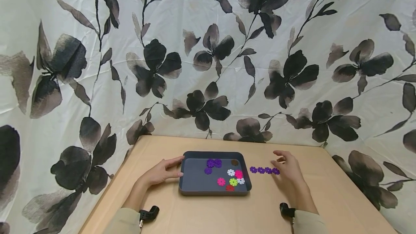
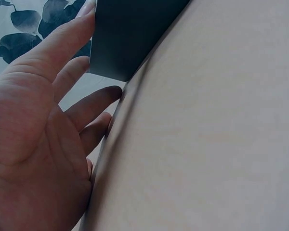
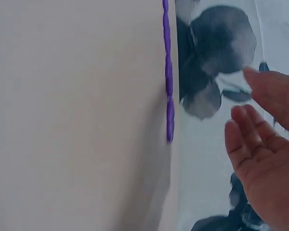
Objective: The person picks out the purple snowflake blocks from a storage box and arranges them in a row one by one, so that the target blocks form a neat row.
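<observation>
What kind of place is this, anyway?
Probably a makeshift indoor filming corner: a wrinkled floral cloth hangs behind a tan table, and the person wears small black wrist devices.

Left forearm and right forearm extend forward, bare at the wrists. The left hand angles inward, fingers extended and thumb spread from the index finger. The right hand is raised, its fingers loosely bent, thumb apart from the fingertips.
</observation>
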{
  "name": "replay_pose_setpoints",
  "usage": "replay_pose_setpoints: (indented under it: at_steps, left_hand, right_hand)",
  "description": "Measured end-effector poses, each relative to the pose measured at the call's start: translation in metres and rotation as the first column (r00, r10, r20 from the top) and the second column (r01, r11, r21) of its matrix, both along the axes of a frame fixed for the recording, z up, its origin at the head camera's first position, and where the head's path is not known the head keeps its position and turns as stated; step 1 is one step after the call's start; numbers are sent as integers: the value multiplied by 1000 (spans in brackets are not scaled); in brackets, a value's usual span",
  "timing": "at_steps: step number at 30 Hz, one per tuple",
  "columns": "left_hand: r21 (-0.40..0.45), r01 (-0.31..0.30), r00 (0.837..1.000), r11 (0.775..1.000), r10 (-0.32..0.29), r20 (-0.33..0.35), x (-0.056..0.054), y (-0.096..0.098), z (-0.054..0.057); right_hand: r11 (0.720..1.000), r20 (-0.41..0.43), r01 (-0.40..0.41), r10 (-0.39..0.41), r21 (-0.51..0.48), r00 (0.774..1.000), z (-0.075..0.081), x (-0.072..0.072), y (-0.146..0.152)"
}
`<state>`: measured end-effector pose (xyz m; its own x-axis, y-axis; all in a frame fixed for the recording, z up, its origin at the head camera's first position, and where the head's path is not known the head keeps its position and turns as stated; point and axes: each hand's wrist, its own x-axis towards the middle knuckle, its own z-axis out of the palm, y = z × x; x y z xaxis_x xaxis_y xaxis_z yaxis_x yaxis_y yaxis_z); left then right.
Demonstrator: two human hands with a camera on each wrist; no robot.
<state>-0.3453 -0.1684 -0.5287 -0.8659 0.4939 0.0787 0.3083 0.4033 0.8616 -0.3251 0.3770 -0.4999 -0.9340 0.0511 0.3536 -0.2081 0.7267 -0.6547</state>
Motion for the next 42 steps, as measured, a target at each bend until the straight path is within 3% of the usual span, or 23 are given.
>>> replay_pose_setpoints:
  at_steps: [10,21,30,42]
  left_hand:
    - [-9,-2,1000,1000,2,-9,-2,0,-1]
    - [-2,11,1000,1000,-11,-13,-3,2,0]
    - [-14,-3,1000,1000,3,-8,-2,1,0]
    - [0,11,1000,1000,-11,-11,-2,0,0]
  right_hand:
    - [993,-89,-97,90,-74,992,12,-14,-56]
    - [974,-102,-188,176,-129,979,17,-21,-112]
    - [948,-59,-282,276,-150,959,9,-28,-156]
    - [910,69,-413,414,-37,907,-8,-44,-188]
